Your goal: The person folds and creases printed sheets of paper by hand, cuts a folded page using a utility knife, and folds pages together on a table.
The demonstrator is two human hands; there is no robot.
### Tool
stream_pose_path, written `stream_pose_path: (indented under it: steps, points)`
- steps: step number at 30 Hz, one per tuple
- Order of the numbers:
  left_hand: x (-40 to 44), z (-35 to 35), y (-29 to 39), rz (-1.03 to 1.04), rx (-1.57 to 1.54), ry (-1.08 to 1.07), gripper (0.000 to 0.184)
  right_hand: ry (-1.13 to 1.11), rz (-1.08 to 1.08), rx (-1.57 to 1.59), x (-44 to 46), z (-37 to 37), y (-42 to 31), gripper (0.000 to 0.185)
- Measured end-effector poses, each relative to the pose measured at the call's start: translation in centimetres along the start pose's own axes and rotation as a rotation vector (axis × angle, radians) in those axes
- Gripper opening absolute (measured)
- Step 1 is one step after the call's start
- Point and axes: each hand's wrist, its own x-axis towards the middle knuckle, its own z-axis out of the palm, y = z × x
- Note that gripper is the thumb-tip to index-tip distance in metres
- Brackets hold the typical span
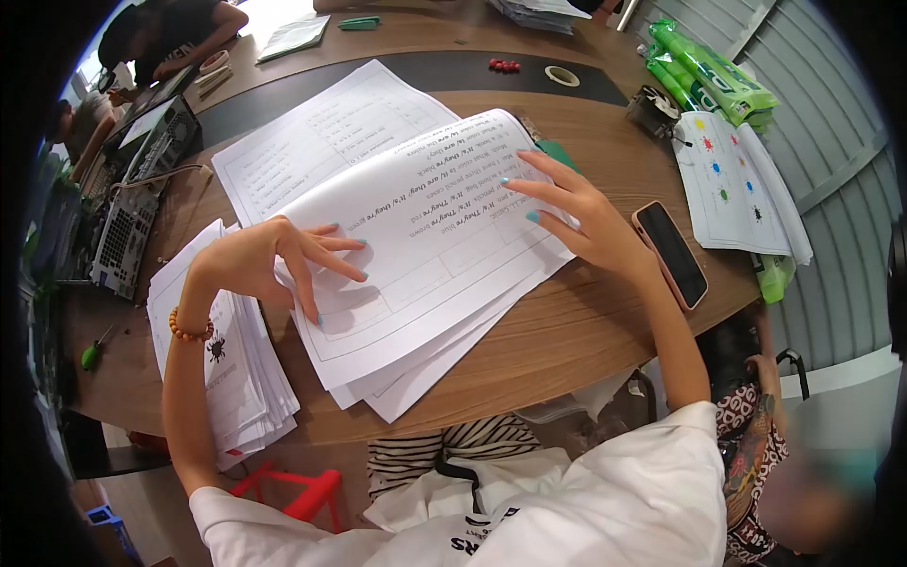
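Observation:
A printed worksheet [406,274] lies curled over on a stack of sheets, its far edge raised in a rounded fold. My left hand [302,260] is over the sheet's left part, fingers spread. On the right part of the same sheet rests my right hand [576,213], its fingers apart near the curled edge. Another printed page [331,118] lies flat beyond the fold. Left of the stack, under my left forearm, is a pile of papers [246,378] with a spider picture.
A phone [671,255] lies right of my right forearm. Farther right are a picture sheet [732,180] and green packages [709,76]. An opened computer case [142,194] and a screwdriver [93,354] are at the left. Other people sit at the upper left and lower right.

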Motion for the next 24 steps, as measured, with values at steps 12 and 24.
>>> stream_pose_path:
  steps: [12,24]
  points:
    - [0.1,0.1,-0.3,-0.062,-0.005,-0.095,0.028,-0.141,-0.069,-0.094,-0.9,2.2,1.0,0.033]
    - [0.4,0.6,0.5,-0.060,0.023,-0.143,0.031,-0.267,-0.293,0.009,-0.8,2.0,-2.7,0.038]
